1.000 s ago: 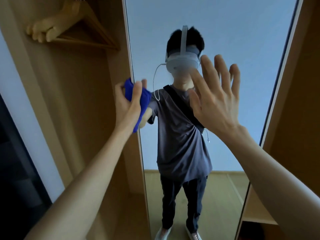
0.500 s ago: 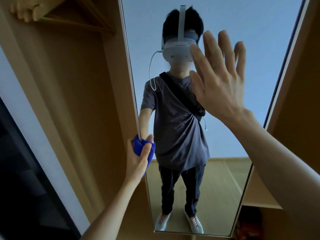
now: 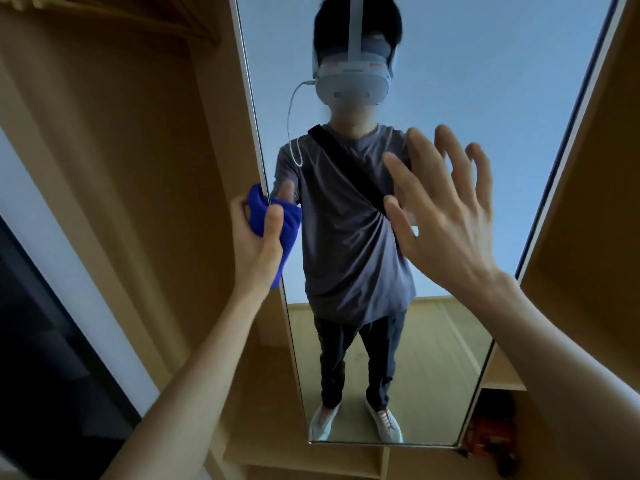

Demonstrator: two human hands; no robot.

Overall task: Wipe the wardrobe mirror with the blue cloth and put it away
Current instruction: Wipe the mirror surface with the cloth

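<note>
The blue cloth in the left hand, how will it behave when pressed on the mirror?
The blue cloth looks soft and floppy: it bunches into folds inside the left hand. It probably weighs little, since the fingers alone hold it. It should flatten against the mirror.

Light wood wardrobe panels (image 3: pixel 114 161) flank both sides, a white wall strip (image 3: pixel 52 237) runs left, with a dark opening (image 3: pixel 41 358) beside it.

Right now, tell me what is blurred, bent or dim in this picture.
Head view: the right hand has motion-smeared fingertips; the left hand and blue cloth are sharper. Head view: the wide lens splays the mirror edges, so the frame fans out toward the top. Head view: light is soft and even, with no glare on the glass; the lower left corner is dark.
</note>
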